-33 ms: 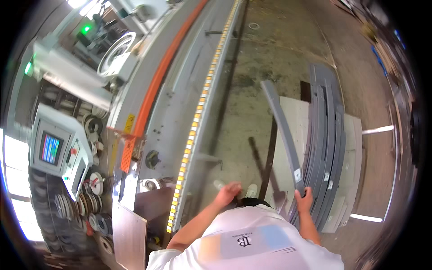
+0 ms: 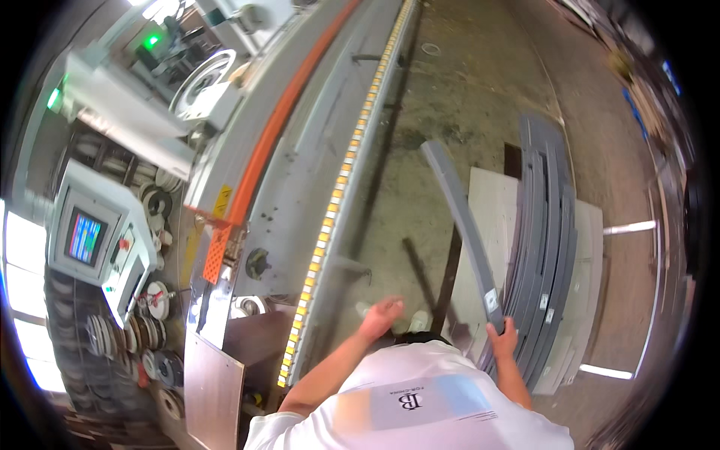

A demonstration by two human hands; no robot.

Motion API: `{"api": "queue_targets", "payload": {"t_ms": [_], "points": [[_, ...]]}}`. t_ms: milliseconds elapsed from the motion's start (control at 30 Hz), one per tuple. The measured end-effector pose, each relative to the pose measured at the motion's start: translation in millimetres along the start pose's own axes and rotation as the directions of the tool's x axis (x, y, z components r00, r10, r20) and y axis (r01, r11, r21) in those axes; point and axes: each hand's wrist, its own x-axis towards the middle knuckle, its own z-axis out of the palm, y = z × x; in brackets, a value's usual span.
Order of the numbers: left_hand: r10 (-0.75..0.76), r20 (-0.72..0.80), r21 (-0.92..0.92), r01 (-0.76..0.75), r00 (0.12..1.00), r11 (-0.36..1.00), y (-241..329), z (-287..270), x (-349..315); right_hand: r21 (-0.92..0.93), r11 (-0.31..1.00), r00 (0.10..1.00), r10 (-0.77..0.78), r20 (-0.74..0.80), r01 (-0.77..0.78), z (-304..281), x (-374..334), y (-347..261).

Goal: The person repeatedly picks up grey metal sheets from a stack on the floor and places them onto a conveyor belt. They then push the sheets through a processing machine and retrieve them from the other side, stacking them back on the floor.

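My right hand (image 2: 504,339) is closed round the near end of a long, flat grey panel strip (image 2: 463,210). A white label sits near that end, and the strip slants away to the left, its far end raised over the floor. Just right of it lies a stack of similar grey strips (image 2: 541,247), several with white labels. In front of my body, my left hand (image 2: 382,315) hangs above the floor with its fingers loosely curled. Nothing shows in it. The long machine bed is to its left, apart from it.
Along the left runs a long machine with an orange rail (image 2: 281,124) and a yellow-and-white roller edge (image 2: 339,191). A control panel with a screen (image 2: 86,238) and rolls of edge tape (image 2: 142,337) stand farther left. Pale boards (image 2: 491,187) lie under the stack.
The strip's far end has swung a little left, away from the stack, with my right hand still gripping it. My left hand has shifted only slightly. The whole view has tilted a bit.
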Motion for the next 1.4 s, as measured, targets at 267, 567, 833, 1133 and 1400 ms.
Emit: {"api": "queue_targets", "payload": {"t_ms": [267, 567, 833, 1133, 1400], "points": [[-0.166, -0.679, -0.408, -0.179, 0.715, 0.895, 51, -153, 28, -0.112, 0.943, 0.859, -0.231, 0.456, 0.313, 33, -7, -102], [-0.229, -0.822, -0.461, -0.374, 0.521, 0.805, -21, -264, -8, -0.081, 0.954, 0.651, -0.134, 0.747, 0.29, 142, 36, -183], [-0.232, -0.924, -0.343, -0.388, 0.305, 0.855, -77, -314, -5, -0.111, 0.88, 0.565, -0.195, 0.802, 0.461, 212, 10, -298], [-0.309, -0.914, -0.372, -0.239, 0.264, 0.897, -43, -349, -17, -0.105, 0.909, 0.501, -0.122, 0.857, 0.402, 268, -5, -343], [-0.378, -0.856, -0.503, -0.396, 0.352, 0.769, -42, -366, -14, -0.138, 0.953, 0.51, -0.019, 0.86, 0.268, 272, -6, -373]]}}
